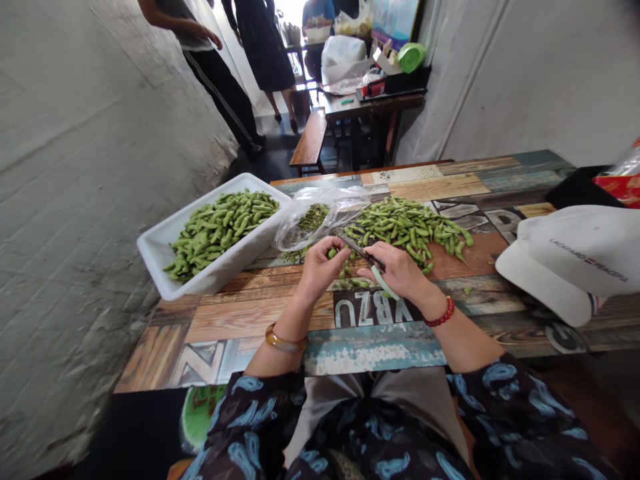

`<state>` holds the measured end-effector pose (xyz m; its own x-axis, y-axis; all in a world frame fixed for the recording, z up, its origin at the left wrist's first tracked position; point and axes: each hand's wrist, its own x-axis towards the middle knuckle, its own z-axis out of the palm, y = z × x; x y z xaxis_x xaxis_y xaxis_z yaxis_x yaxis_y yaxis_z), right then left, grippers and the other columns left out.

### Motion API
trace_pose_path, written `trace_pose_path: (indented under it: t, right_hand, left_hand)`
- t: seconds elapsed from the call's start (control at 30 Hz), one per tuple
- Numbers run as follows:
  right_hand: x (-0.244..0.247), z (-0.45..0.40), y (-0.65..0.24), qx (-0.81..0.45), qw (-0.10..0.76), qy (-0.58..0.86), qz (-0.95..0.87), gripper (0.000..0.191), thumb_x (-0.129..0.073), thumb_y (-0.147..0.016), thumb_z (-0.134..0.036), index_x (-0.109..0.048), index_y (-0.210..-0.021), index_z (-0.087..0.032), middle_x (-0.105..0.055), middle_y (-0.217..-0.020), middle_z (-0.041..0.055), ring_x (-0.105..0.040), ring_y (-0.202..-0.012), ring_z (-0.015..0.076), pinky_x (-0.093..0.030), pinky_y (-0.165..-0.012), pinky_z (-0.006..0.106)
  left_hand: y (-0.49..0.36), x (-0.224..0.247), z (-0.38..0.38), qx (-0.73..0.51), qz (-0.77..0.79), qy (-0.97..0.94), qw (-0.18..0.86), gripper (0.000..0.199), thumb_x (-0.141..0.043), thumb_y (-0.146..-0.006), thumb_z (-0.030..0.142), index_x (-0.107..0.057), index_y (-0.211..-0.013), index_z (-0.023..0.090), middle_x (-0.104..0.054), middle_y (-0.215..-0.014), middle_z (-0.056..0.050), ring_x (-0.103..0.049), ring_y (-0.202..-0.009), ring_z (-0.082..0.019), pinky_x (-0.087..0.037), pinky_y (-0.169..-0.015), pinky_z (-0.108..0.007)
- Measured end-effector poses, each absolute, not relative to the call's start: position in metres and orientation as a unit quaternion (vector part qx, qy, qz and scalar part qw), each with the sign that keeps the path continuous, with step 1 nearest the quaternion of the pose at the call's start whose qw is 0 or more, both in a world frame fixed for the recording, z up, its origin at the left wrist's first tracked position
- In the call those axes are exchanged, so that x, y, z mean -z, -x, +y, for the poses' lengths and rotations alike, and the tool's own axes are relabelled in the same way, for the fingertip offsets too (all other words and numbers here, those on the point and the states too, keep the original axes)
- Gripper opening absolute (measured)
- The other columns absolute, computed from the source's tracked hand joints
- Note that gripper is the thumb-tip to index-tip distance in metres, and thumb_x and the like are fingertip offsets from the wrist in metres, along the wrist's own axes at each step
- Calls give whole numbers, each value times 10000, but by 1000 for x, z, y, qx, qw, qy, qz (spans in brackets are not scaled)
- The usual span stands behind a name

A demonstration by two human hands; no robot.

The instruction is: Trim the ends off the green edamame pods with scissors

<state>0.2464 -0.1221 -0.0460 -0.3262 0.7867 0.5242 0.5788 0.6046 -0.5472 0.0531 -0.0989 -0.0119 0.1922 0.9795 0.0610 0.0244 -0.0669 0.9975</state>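
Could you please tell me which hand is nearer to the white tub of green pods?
Left. The left hand is just to the right of the white tub, apart from it; the right hand, holding scissors, is farther right.

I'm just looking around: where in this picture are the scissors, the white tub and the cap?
Scissors (384, 283): head view, on the pale green handle.
White tub (246, 250): head view, on the long outer side wall.
Cap (565, 239): head view, on the rounded crown.
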Motion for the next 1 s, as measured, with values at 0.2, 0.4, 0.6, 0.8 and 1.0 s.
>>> trace_pose_path:
  t: [0.2,0.4,0.6,0.8,1.0]
  right_hand:
    - [46,-119,-249,-125,434,458,-765,356,-698,-859,-449,-626,-1105,-203,-655,-982,90,-646,-883,242,-556,-775,375]
    - [49,-120,-247,-153,426,443,-774,476,-737,-813,-484,-592,-1159,-192,-605,-1021,91,-604,-799,206,-568,-733,365]
    - [50,-122,-241,-167,420,429,-782,488,-750,-800,-484,-588,-1169,-209,-600,-1019,87,-599,-807,209,-566,-749,382]
    - [50,-123,-238,-163,423,429,-781,513,-760,-787,-494,-585,-1168,-198,-598,-1023,89,-592,-793,206,-554,-753,386]
    - [49,-122,-240,-160,427,431,-779,471,-729,-814,-504,-583,-1150,-208,-587,-988,74,-571,-760,198,-536,-717,364]
  left_hand:
    - [-49,7,-93,-525,376,-421,637,297,-817,-652,280,-577,-787,170,-477,-608,74,-334,-440,-22,-228,-409,-164]
    - [-50,5,-92,-551,332,-333,689,360,-869,-580,227,-566,-760,155,-582,-723,36,-381,-485,-15,-251,-399,-145]
    - [-53,10,-92,-558,320,-301,704,400,-897,-546,220,-554,-739,152,-494,-596,72,-365,-453,-11,-229,-375,-136]
    - [-58,11,-96,-535,325,-318,712,446,-917,-525,273,-534,-727,166,-442,-529,91,-350,-433,-13,-236,-381,-136]
    - [-61,13,-98,-525,329,-336,709,450,-912,-537,307,-530,-727,165,-442,-518,94,-342,-419,-11,-226,-379,-143]
